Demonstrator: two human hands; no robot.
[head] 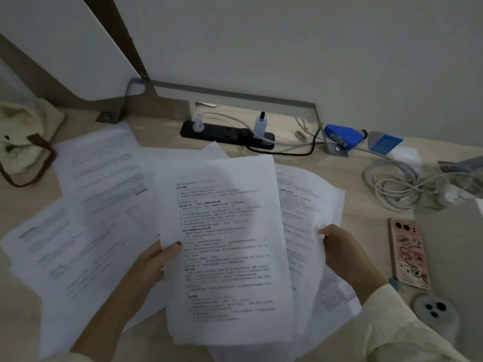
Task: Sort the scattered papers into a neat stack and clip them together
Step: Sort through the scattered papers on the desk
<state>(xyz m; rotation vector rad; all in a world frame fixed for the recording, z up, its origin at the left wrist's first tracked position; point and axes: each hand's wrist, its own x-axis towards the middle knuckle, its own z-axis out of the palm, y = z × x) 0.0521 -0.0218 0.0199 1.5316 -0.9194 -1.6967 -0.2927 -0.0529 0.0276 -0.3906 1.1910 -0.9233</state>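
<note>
Your left hand [151,265] pinches the left edge of the gathered batch [224,244], thumb on top. Your right hand [345,254] grips the fanned sheets [308,205] just beside it. Hands apart, each clamped on paper. Other loose sheets [78,231] lie overlapped on the desk [366,223] to the left.

Assessment: the paper is light, limp and slick sheet on sheet (a one-edge hold lets far corners droop and slide). Take each bundle mid-length on both long edges, then knock the short edge square against the desk. Pinched corners will likely crease. No clip identified; a blue object [342,135] by the wall may be a stapler.
</note>
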